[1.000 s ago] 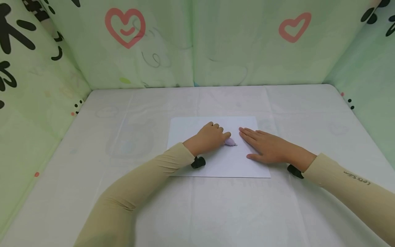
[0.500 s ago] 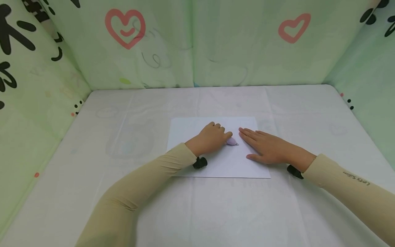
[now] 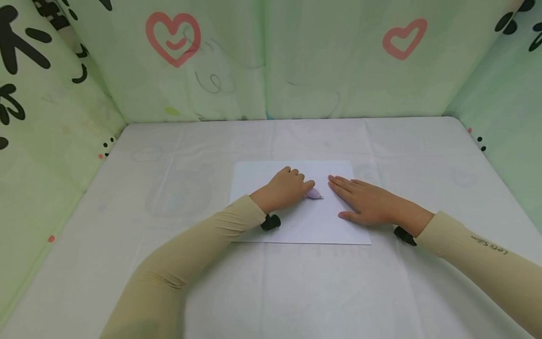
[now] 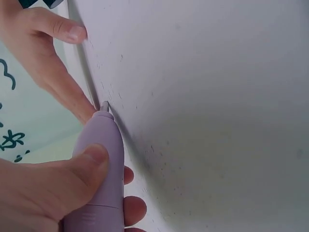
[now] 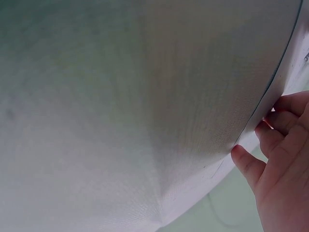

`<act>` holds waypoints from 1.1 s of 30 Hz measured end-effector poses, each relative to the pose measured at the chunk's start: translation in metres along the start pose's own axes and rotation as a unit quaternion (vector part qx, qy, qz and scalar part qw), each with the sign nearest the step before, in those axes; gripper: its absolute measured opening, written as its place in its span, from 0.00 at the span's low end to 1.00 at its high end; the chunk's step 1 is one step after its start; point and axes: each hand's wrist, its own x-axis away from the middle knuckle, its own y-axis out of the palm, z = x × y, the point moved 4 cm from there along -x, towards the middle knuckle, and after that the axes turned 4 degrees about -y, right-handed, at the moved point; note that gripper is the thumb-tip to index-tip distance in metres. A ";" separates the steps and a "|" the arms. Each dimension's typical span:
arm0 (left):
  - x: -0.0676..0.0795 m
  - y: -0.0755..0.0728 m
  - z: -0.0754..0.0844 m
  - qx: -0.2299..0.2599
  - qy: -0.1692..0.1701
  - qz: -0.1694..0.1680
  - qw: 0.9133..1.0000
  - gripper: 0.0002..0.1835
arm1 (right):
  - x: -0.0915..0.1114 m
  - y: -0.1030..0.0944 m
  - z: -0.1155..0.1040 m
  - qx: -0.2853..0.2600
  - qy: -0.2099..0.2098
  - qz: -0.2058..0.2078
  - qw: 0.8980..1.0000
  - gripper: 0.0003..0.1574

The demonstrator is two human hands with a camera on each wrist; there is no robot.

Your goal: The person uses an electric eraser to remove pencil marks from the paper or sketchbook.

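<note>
A sheet of white paper (image 3: 296, 230) lies on the cloth-covered table. My left hand (image 3: 282, 189) grips a thick purple pen-like tool (image 3: 314, 193), thumb on top and fingers curled round the far side. The left wrist view shows the tool's tapered body (image 4: 104, 137) and narrow grey tip (image 4: 105, 106), which is right at the paper. Short dark specks (image 4: 152, 148) are scattered over the paper around it. My right hand (image 3: 365, 200) rests flat on the paper's right side, fingers straight and thumb spread. Its fingertips (image 5: 240, 153) show at the paper's edge in the right wrist view.
A white cloth (image 3: 305, 292) covers the table on all sides of the paper. Green patterned fabric walls (image 3: 296, 70) close in the back and both sides. A black wrist camera (image 3: 271, 222) sits under the left wrist, another (image 3: 405, 235) under the right.
My left hand, with the purple tool, shifted slightly right, then back left to a little beyond where it started. My right hand stays in place on the paper.
</note>
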 end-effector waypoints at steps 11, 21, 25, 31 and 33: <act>0.003 0.002 -0.005 0.010 0.000 0.008 1.000 0.17 | -0.001 0.000 0.000 -0.002 0.007 -0.013 1.000 0.46; 0.003 0.002 -0.005 0.009 0.005 0.013 1.000 0.17 | 0.001 -0.002 -0.002 -0.004 -0.001 0.000 1.000 0.45; 0.003 0.003 -0.005 0.004 0.001 0.021 1.000 0.17 | 0.001 -0.002 -0.001 -0.007 0.001 -0.003 1.000 0.45; 0.003 0.005 -0.007 0.003 -0.003 0.048 0.999 0.15 | 0.000 0.000 0.000 -0.010 0.004 -0.009 1.000 0.46; 0.004 0.006 -0.009 0.007 -0.003 0.060 0.998 0.15 | 0.000 0.000 0.000 -0.011 0.003 -0.009 1.000 0.46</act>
